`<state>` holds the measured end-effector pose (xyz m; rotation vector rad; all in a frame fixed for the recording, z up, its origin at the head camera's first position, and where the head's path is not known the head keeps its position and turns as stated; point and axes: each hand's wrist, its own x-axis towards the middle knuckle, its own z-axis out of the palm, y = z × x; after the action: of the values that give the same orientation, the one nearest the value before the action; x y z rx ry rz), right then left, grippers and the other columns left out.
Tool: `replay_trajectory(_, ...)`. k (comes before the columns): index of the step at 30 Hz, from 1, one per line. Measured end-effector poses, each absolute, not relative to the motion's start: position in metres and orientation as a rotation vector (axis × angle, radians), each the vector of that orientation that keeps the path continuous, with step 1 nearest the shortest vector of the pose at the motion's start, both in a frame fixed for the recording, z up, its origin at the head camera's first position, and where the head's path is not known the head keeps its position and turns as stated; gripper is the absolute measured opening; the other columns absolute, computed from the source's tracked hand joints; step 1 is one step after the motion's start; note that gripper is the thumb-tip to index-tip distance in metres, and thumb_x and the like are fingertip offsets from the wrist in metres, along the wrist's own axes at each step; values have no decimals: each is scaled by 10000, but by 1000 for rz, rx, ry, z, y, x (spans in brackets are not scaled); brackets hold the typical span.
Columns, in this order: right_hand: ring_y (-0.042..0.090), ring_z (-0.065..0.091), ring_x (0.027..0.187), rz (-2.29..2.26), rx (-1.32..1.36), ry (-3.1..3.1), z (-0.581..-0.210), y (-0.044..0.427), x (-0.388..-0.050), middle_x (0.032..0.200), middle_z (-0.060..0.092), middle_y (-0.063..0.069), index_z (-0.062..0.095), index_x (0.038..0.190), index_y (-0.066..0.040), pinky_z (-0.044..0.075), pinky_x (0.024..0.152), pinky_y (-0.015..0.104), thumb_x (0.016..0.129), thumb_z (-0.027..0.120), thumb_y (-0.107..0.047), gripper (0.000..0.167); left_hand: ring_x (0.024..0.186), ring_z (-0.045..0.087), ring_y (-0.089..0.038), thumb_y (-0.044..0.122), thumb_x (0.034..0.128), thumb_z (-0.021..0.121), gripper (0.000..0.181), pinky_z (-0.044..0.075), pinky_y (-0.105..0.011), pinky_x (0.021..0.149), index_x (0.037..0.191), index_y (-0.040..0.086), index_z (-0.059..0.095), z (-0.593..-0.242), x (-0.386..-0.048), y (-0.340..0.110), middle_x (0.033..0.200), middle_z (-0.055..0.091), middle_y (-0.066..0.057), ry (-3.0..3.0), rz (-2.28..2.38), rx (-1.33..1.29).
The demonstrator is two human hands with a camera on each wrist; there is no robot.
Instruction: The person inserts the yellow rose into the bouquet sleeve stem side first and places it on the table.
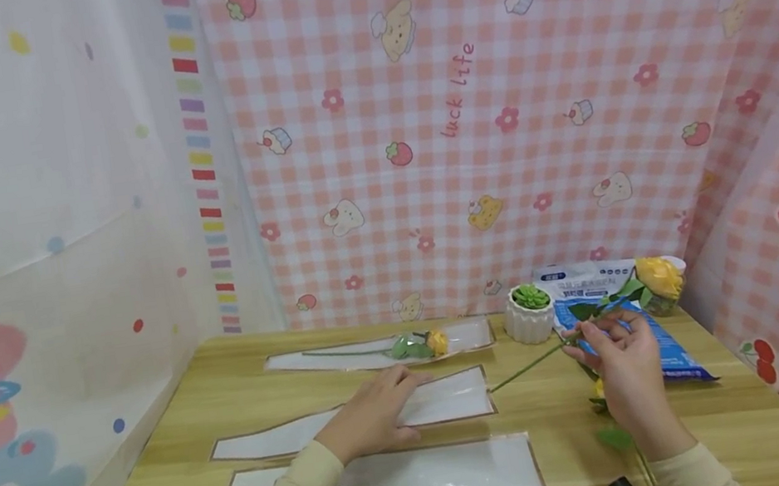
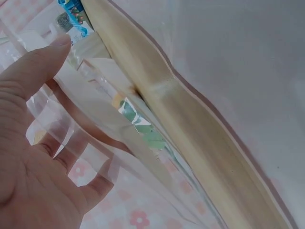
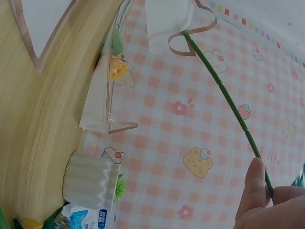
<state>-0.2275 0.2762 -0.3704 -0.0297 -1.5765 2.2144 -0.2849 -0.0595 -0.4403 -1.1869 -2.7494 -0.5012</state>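
Note:
My right hand (image 1: 628,375) pinches the green stem (image 3: 233,105) of a yellow artificial-looking rose (image 1: 659,280). The bloom points up and right, while the stem slants down left, its tip at the wide mouth of the middle clear flower sleeve (image 1: 450,398). That sleeve has a white panel and a brownish border. My left hand (image 1: 377,413) holds it; in the left wrist view the thumb (image 2: 43,64) is apart from the fingers, which show through clear film. Whether the stem tip is inside the mouth, I cannot tell exactly.
Behind lies another sleeve (image 1: 475,334) with a yellow rose (image 1: 437,342) on or in it. A third sleeve (image 1: 462,476) lies in front. A potted succulent (image 1: 532,324), a blue-and-white packet (image 1: 678,355) and another flower's leaves (image 1: 615,438) are at the right.

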Motion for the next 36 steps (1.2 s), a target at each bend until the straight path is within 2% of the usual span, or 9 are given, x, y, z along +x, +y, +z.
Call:
replay_trajectory(11,178,693,935,2219,-64,-1607,-372,277,-227,946,566,52,368,1181,-77,595,846,330,1003,594,-31,291,1055,533,-95,295,835,852,808,507,-375,938,1526,201,443,-439,-286,-56,1234,525,12,-2722,-509,-1185)
replay_trajectory(22,156,695,882,2186,-57,-1678,-375,276,-231,899,605,48,382,1179,-57,592,854,335,1024,558,-42,235,1030,519,-87,303,840,849,797,507,-329,911,1519,209,441,-440,-287,-54,1234,511,17,-2719,-527,-1191)
replay_trajectory(28,121,667,880,2163,-85,-1728,-378,276,-232,923,651,5,414,1160,-60,606,809,313,1025,564,-48,203,1031,523,-87,290,843,848,795,513,-316,909,1519,204,438,-439,-287,-52,1236,508,15,-2714,-541,-1208)
replay_trajectory(36,130,725,859,2149,-66,-1778,-380,275,-231,933,715,-24,425,1154,-72,609,786,307,1027,536,-14,178,1038,522,-92,285,852,840,799,514,-311,923,1530,204,427,-441,-287,-49,1241,502,6,-2714,-571,-1226)
